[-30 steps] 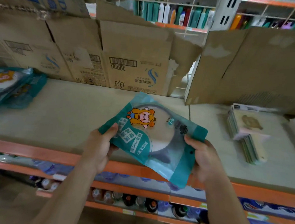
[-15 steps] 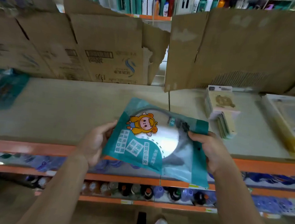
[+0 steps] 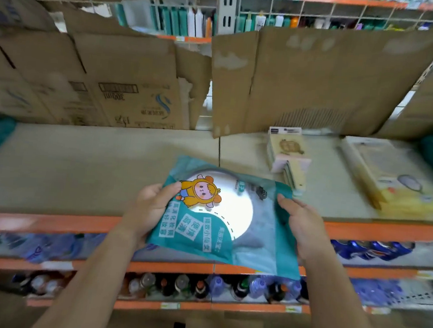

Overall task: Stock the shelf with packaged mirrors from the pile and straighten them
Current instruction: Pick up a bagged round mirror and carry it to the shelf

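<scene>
Head view: I see left grip (image 3: pixel 151 205) & right grip (image 3: pixel 303 225) both clasping the teal packaged mirror (image 3: pixel 234 217), one on each side edge, thumbs on top. Pkg tilted, held in the air over the shelf (image 3: pixel 92 168) front edge. Card-backed stack (image 3: pixel 288 157) lies on shelf just beyond, to the right.

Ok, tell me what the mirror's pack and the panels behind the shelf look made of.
The mirror pack: seemingly thin glossy plastic film; it creases and has a clear window. The back panels: matte brown corrugated cardboard, judging by torn edges, fold lines and exposed fluting.
</scene>
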